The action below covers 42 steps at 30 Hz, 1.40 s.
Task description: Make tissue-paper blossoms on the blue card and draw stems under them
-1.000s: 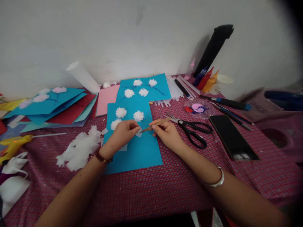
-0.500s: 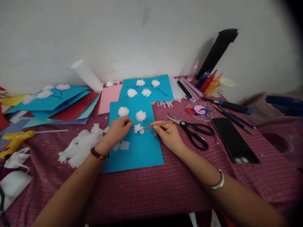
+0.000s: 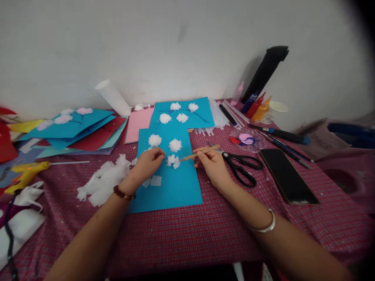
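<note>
A wooden stick (image 3: 191, 156), flat and thin, is pinched in my right hand (image 3: 211, 162). Its tip points left at a small tuft of white paper pieces (image 3: 173, 160) on a blue sheet (image 3: 172, 193). Just left of that tuft, my left hand (image 3: 150, 162) hovers over the sheet with fingers curled together; whatever they may hold is hidden. Two fuller white paper puffs (image 3: 175, 145) sit farther up the sheet. Loose white paper squares (image 3: 156, 180) lie below my left hand, and a heap of white paper pieces (image 3: 107, 181) is beside it.
Black-handled scissors (image 3: 243, 168) and a phone (image 3: 288, 175) lie to the right. At left are a yellow glue gun (image 3: 27, 175) and stacked coloured sheets (image 3: 96, 136). Another blue sheet with white puffs (image 3: 202, 117) lies at the back. Paint bottles (image 3: 261, 108) stand by the wall.
My right hand has drawn the stick slightly back to the right, and the stick now shows more fully. My left hand stays near the tuft. The camera view has shifted slightly.
</note>
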Each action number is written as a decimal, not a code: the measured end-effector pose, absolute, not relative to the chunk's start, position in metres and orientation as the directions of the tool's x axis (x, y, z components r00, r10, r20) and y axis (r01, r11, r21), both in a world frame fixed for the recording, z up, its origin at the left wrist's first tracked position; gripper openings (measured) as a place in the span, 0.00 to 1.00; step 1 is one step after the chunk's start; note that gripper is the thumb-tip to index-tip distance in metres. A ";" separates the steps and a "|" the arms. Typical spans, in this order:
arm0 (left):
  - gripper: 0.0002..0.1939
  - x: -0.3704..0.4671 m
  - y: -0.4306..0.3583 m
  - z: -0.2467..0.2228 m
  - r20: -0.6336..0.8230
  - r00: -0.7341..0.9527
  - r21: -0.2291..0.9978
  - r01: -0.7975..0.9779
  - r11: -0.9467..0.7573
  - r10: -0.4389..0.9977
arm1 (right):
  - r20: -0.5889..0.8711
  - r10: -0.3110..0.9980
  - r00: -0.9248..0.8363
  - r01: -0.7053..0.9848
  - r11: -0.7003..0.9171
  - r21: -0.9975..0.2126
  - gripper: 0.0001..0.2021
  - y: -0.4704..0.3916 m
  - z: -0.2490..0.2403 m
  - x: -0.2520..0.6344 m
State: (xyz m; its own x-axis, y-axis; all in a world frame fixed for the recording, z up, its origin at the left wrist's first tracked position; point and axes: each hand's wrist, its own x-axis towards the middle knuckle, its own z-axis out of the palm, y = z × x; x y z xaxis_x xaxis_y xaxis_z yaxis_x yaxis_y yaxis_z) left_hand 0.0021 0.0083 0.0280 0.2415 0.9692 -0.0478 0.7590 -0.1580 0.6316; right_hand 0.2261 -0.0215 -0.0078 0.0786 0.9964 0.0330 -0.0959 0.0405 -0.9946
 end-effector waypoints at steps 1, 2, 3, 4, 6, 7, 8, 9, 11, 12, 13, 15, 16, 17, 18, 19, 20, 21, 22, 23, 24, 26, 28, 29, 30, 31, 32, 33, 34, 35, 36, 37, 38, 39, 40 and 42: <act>0.09 0.002 0.008 0.028 -0.048 0.243 0.635 0.756 -0.158 0.969 | 0.023 0.996 0.083 -0.128 0.033 -0.991 0.11 -0.021 -0.009 0.227; 0.09 0.001 0.007 0.028 -0.052 0.244 0.641 0.752 -0.155 0.968 | 0.014 0.996 0.083 -0.149 0.027 -0.988 0.12 -0.021 -0.009 0.227; 0.08 0.000 0.007 0.027 -0.058 0.245 0.652 0.744 -0.149 0.968 | 0.008 0.997 0.083 -0.161 0.021 -0.987 0.11 -0.021 -0.010 0.227; 0.08 -0.001 0.007 0.027 -0.067 0.250 0.671 0.728 -0.142 0.966 | 0.000 0.997 0.082 -0.168 0.014 -0.986 0.11 -0.021 -0.010 0.227; 0.08 -0.006 0.008 0.028 -0.088 0.281 0.717 0.684 -0.135 0.956 | -0.010 0.997 0.081 -0.171 0.004 -0.985 0.11 -0.021 -0.009 0.228; 0.08 -0.009 0.008 0.029 -0.097 0.305 0.731 0.668 -0.140 0.947 | -0.008 0.997 0.079 -0.163 0.005 -0.987 0.10 -0.022 -0.008 0.228; 0.08 -0.013 0.008 0.031 -0.106 0.332 0.732 0.663 -0.153 0.937 | -0.003 0.997 0.075 -0.149 0.008 -0.989 0.10 -0.022 -0.007 0.228; 0.08 -0.016 0.007 0.034 -0.116 0.362 0.722 0.670 -0.172 0.925 | 0.004 0.998 0.069 -0.129 0.013 -0.992 0.10 -0.023 -0.006 0.228; 0.08 -0.024 0.005 0.042 -0.163 0.426 0.680 0.702 -0.211 0.890 | 0.015 0.998 0.056 -0.085 0.020 -0.996 0.10 -0.023 -0.005 0.227; 0.08 -0.027 0.003 0.045 -0.196 0.456 0.657 0.718 -0.229 0.868 | 0.016 0.999 0.048 -0.068 0.019 -0.997 0.10 -0.024 -0.004 0.226; 0.09 -0.030 0.002 0.048 -0.228 0.484 0.634 0.732 -0.248 0.845 | 0.017 0.999 0.041 -0.058 0.019 -0.998 0.10 -0.024 -0.004 0.226; 0.11 -0.034 -0.001 0.050 -0.269 0.532 0.576 0.757 -0.308 0.803 | 0.019 0.999 0.029 -0.056 0.021 -0.998 0.10 -0.024 -0.003 0.226; 0.12 -0.035 -0.002 0.050 -0.274 0.543 0.538 0.770 -0.342 0.793 | 0.019 1.000 0.025 -0.062 0.020 -0.998 0.10 -0.024 -0.002 0.226; 0.12 -0.036 -0.002 0.050 -0.273 0.545 0.499 0.785 -0.368 0.792 | 0.020 1.000 0.024 -0.067 0.021 -0.998 0.10 -0.024 -0.002 0.226; 0.11 -0.036 -0.002 0.049 -0.271 0.538 0.463 0.800 -0.381 0.798 | 0.024 0.999 0.029 -0.073 0.026 -0.997 0.10 -0.025 -0.001 0.227; 0.09 -0.036 -0.002 0.047 -0.273 0.524 0.436 0.815 -0.381 0.807 | 0.034 0.999 0.039 -0.080 0.038 -0.996 0.10 -0.025 0.000 0.227; 0.06 -0.035 -0.003 0.046 -0.282 0.508 0.419 0.829 -0.372 0.814 | 0.050 0.997 0.051 -0.086 0.054 -0.995 0.09 -0.025 0.001 0.228; 0.04 -0.035 -0.003 0.045 -0.297 0.497 0.414 0.837 -0.359 0.815 | 0.070 0.996 0.059 -0.090 0.075 -0.993 0.09 -0.026 0.002 0.228; 0.01 -0.034 -0.003 0.043 -0.316 0.496 0.418 0.838 -0.351 0.808 | 0.092 0.994 0.063 -0.091 0.098 -0.991 0.09 -0.026 0.002 0.228; 0.02 -0.033 -0.004 0.043 -0.334 0.500 0.424 0.837 -0.346 0.799 | 0.111 0.992 0.061 -0.089 0.116 -0.989 0.09 -0.027 0.003 0.229; 0.03 -0.033 -0.004 0.042 -0.345 0.501 0.433 0.835 -0.339 0.794 | 0.123 0.991 0.054 -0.084 0.127 -0.988 0.09 -0.027 0.003 0.229; 0.04 -0.031 -0.006 0.042 -0.344 0.495 0.469 0.827 -0.310 0.798 | 0.133 0.989 0.060 -0.072 0.137 -0.988 0.08 -0.028 0.002 0.229; 0.03 -0.030 -0.006 0.042 -0.323 0.484 0.537 0.801 -0.264 0.813 | 0.133 0.987 0.096 -0.063 0.139 -0.988 0.08 -0.027 0.001 0.229; 0.03 -0.030 -0.006 0.042 -0.309 0.480 0.576 0.781 -0.240 0.821 | 0.131 0.985 0.110 -0.060 0.138 -0.989 0.07 -0.027 0.000 0.229; 0.02 -0.030 -0.006 0.042 -0.294 0.476 0.612 0.760 -0.219 0.829 | 0.128 0.985 0.115 -0.054 0.135 -0.989 0.08 -0.027 0.000 0.229; 0.02 -0.030 -0.006 0.041 -0.276 0.468 0.639 0.742 -0.203 0.840 | 0.124 0.986 0.108 -0.044 0.129 -0.991 0.08 -0.026 0.000 0.229; 0.02 -0.030 -0.005 0.040 -0.258 0.457 0.657 0.729 -0.193 0.851 | 0.121 0.989 0.091 -0.031 0.124 -0.992 0.08 -0.026 0.000 0.228; 0.02 -0.031 -0.004 0.038 -0.242 0.447 0.668 0.721 -0.186 0.861 | 0.119 0.990 0.071 -0.014 0.121 -0.993 0.09 -0.026 0.001 0.227; 0.02 -0.032 -0.003 0.036 -0.232 0.444 0.678 0.712 -0.184 0.865 | 0.119 0.991 0.053 0.004 0.119 -0.993 0.09 -0.026 0.002 0.226; 0.02 -0.032 -0.002 0.034 -0.223 0.447 0.691 0.699 -0.183 0.866 | 0.121 0.992 0.038 0.022 0.120 -0.993 0.09 -0.026 0.003 0.226; 0.01 -0.033 -0.001 0.031 -0.217 0.452 0.709 0.682 -0.179 0.865 | 0.124 0.992 0.028 0.039 0.123 -0.992 0.09 -0.026 0.004 0.225; 0.03 -0.033 0.000 0.028 -0.213 0.458 0.727 0.664 -0.173 0.863 | 0.127 0.992 0.017 0.053 0.126 -0.991 0.10 -0.026 0.005 0.224; 0.06 -0.033 0.001 0.026 -0.211 0.461 0.741 0.650 -0.166 0.862 | 0.130 0.992 0.007 0.066 0.129 -0.989 0.10 -0.026 0.005 0.223; 0.09 -0.033 0.001 0.024 -0.214 0.461 0.749 0.644 -0.159 0.861 | 0.132 0.991 0.000 0.079 0.132 -0.988 0.10 -0.026 0.005 0.223; 0.12 -0.033 0.001 0.023 -0.220 0.457 0.749 0.645 -0.151 0.861 | 0.133 0.991 -0.005 0.091 0.133 -0.987 0.10 -0.026 0.005 0.223; 0.15 -0.032 0.001 0.022 -0.242 0.452 0.741 0.657 -0.138 0.858 | 0.133 0.991 -0.011 0.114 0.133 -0.984 0.10 -0.025 0.004 0.223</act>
State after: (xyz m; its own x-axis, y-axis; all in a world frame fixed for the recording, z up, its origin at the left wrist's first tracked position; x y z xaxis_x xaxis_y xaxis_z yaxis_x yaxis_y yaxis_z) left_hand -0.0319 0.0010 0.0219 0.4525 0.8584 -0.2415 0.6572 -0.1380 0.7409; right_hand 0.2227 -0.0254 0.0045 -0.0114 0.9911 0.1329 0.1141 0.1333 -0.9845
